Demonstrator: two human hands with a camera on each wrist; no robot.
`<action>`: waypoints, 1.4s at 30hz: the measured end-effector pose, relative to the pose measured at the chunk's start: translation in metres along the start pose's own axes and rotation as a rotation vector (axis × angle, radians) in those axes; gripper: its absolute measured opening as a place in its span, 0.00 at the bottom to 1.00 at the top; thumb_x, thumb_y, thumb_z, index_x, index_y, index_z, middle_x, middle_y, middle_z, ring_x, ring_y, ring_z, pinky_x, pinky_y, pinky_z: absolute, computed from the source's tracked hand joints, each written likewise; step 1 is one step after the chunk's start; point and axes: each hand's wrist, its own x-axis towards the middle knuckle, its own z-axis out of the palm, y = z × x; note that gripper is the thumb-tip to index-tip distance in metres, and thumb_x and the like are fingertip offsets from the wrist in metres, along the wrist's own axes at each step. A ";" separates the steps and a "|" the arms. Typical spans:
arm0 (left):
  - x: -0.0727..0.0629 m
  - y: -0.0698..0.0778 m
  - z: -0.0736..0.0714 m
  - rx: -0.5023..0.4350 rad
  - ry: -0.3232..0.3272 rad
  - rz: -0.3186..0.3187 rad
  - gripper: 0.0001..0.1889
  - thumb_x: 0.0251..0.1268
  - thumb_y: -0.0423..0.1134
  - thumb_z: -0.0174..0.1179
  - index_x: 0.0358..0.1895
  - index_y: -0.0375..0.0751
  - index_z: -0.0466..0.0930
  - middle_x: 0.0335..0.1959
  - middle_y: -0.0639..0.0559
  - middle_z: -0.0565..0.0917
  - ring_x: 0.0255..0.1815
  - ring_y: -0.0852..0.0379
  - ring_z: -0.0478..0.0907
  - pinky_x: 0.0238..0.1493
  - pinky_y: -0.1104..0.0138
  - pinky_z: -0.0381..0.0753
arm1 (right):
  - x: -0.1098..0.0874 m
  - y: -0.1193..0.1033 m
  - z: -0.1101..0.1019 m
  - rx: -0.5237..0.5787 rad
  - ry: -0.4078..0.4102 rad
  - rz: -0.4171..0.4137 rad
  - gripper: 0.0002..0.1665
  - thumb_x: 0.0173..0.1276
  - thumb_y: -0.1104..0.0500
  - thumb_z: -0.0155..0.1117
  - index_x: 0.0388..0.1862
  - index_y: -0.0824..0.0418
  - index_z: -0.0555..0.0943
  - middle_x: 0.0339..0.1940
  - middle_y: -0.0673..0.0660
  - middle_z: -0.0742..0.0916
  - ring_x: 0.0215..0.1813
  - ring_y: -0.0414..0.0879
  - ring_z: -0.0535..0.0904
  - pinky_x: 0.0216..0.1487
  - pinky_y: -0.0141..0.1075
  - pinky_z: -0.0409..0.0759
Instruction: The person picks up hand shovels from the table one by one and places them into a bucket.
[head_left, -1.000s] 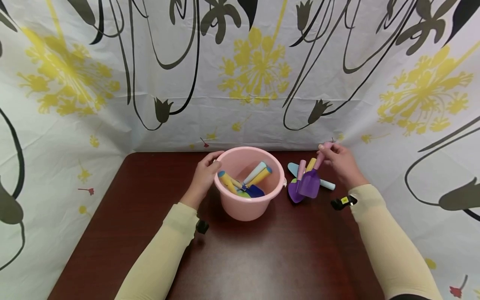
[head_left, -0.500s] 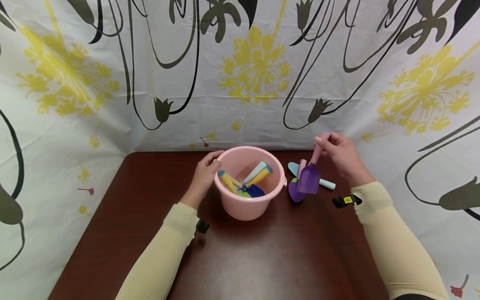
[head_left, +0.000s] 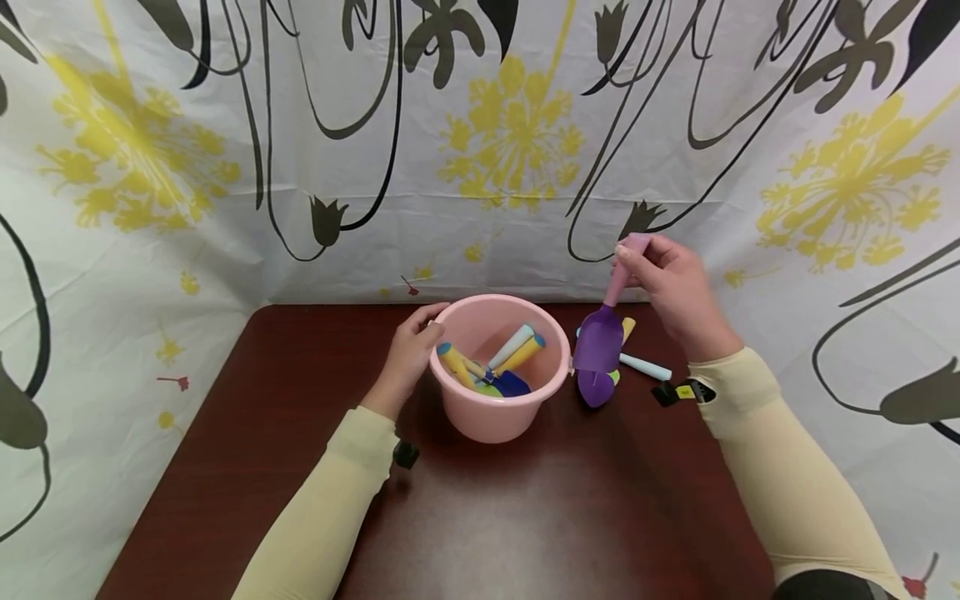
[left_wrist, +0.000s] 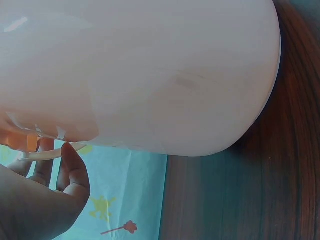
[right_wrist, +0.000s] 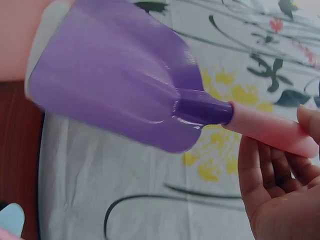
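A pink bucket point(head_left: 491, 421) stands on the table, and my left hand point(head_left: 408, 350) grips its left rim. Seen from the left wrist, the fingers point(left_wrist: 75, 170) curl at the rim by the pale bail handle point(left_wrist: 47, 155). My right hand point(head_left: 682, 292) pinches the pink grip of a purple toy shovel point(head_left: 600, 340), raised with its blade slanting down. In the right wrist view this shovel's blade point(right_wrist: 115, 75) is wide and flat-ended. Below it lies a purple trowel point(head_left: 596, 390), partly hidden. Inside the bucket are several small garden tools with yellow point(head_left: 453, 363) and light blue point(head_left: 512, 346) handles.
Beside the purple trowel lie a light-blue-handled tool point(head_left: 647, 367) and a yellow handle point(head_left: 627, 327), partly covered by the raised shovel. The dark red-brown table point(head_left: 525, 517) ends at the back against a flower-patterned sheet point(head_left: 420, 167).
My right hand has lifted the purple shovel up off the pile and drawn it slightly left, closer to the bucket. The left hand and the bucket have stayed in place.
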 end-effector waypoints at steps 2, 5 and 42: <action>0.000 0.000 0.000 -0.003 -0.002 -0.001 0.20 0.84 0.43 0.59 0.73 0.52 0.84 0.72 0.50 0.82 0.68 0.48 0.81 0.71 0.51 0.81 | 0.002 -0.005 0.008 0.011 0.009 -0.015 0.16 0.80 0.59 0.73 0.42 0.72 0.80 0.29 0.64 0.89 0.38 0.53 0.89 0.45 0.38 0.89; 0.000 0.000 0.000 -0.008 -0.001 -0.004 0.20 0.84 0.43 0.59 0.73 0.52 0.84 0.72 0.49 0.82 0.68 0.48 0.81 0.71 0.51 0.81 | 0.007 -0.011 0.020 -0.015 0.008 -0.027 0.16 0.79 0.57 0.74 0.42 0.69 0.80 0.34 0.62 0.90 0.32 0.52 0.89 0.44 0.38 0.89; 0.000 -0.001 -0.001 0.008 0.021 0.016 0.20 0.80 0.42 0.60 0.71 0.52 0.86 0.70 0.49 0.83 0.68 0.46 0.81 0.71 0.50 0.81 | 0.072 0.002 0.135 -0.448 -0.343 0.020 0.14 0.79 0.56 0.74 0.47 0.62 0.79 0.38 0.60 0.88 0.45 0.51 0.88 0.46 0.42 0.83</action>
